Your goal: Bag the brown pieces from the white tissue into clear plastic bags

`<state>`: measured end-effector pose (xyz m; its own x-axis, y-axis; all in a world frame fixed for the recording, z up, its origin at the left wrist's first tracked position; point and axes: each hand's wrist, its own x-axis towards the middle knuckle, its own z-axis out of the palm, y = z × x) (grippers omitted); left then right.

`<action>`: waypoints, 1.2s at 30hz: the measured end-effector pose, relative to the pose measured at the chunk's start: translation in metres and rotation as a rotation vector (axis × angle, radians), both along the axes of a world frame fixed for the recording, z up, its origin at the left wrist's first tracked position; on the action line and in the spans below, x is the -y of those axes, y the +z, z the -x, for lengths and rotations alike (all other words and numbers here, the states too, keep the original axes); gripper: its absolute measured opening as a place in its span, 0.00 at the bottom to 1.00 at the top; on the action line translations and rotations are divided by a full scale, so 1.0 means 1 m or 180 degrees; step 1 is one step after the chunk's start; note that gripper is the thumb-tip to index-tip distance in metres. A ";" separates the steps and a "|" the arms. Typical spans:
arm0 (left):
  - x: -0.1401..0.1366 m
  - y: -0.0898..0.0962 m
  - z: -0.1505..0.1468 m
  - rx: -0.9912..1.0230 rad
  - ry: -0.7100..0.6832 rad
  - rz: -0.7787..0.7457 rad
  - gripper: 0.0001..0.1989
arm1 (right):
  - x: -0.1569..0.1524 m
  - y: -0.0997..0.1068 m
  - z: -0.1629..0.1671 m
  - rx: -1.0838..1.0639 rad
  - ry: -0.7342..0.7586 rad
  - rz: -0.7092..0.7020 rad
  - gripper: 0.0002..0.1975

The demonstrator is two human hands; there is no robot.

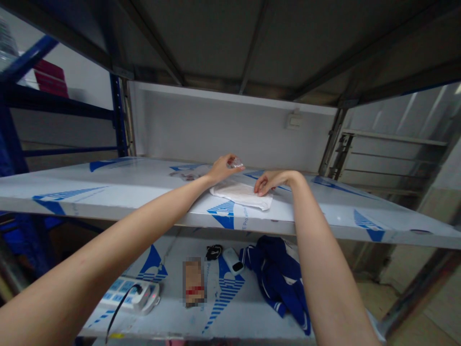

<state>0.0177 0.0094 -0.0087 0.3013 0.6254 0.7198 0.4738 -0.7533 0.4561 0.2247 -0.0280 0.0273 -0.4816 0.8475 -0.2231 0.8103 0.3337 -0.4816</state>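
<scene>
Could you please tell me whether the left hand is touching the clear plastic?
Touching: the head view shows the clear plastic held in the left hand.

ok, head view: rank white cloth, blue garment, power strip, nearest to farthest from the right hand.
1. White cloth: middle shelf, directly under the right hand.
2. Blue garment: lower shelf, below the right hand.
3. Power strip: lower shelf, far over to the left.
</scene>
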 end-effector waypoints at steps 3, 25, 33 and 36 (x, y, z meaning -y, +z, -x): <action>0.000 0.000 0.000 0.0004 0.0018 0.0010 0.18 | -0.001 0.000 0.000 -0.0120 -0.0105 -0.0017 0.19; 0.016 0.004 -0.009 0.0033 -0.0060 -0.0157 0.20 | -0.005 0.000 0.033 -0.2179 -0.0394 -0.2329 0.12; 0.002 0.000 -0.008 -0.0087 0.0025 -0.0403 0.23 | -0.005 -0.002 0.032 -0.1668 -0.0179 -0.2594 0.08; 0.000 0.001 -0.007 0.0018 -0.0016 -0.0384 0.20 | -0.007 -0.003 0.031 -0.1670 -0.0295 -0.2667 0.07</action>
